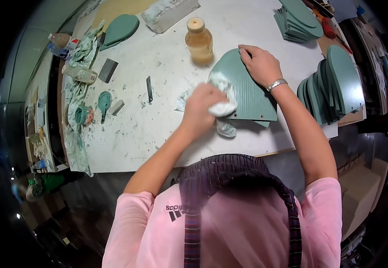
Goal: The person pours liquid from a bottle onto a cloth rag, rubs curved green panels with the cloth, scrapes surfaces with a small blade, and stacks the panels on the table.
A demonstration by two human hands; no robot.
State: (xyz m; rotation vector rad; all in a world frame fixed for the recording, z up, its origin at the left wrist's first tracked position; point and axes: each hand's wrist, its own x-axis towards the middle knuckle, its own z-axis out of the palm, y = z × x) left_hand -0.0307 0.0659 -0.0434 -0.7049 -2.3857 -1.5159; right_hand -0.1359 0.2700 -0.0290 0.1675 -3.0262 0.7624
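Note:
A green ridged panel (pixel 247 96) with a rounded far end and small holes along its straight near edge lies on the table. Another green piece peeks out beneath its near edge. My left hand (pixel 201 107), slightly blurred, is closed around a white cloth (pixel 224 106) pressed on the panel's left side. My right hand (pixel 261 66), with a metal band at the wrist, grips the panel's upper right edge, thumb on its face. A crumpled whitish scrap (pixel 226 128) lies under my left hand. Just beyond the panel stands a plastic bottle (pixel 199 44) of cloudy amber liquid.
Stacked green panels (pixel 343 82) stand at the right, with more green pieces (pixel 298 22) behind. To the left lie a dark block (pixel 108 70), a thin dark blade-like strip (pixel 149 89), a green-smeared tool (pixel 104 103) and stained cloths (pixel 75 129). A greyish block (pixel 169 14) sits at the back.

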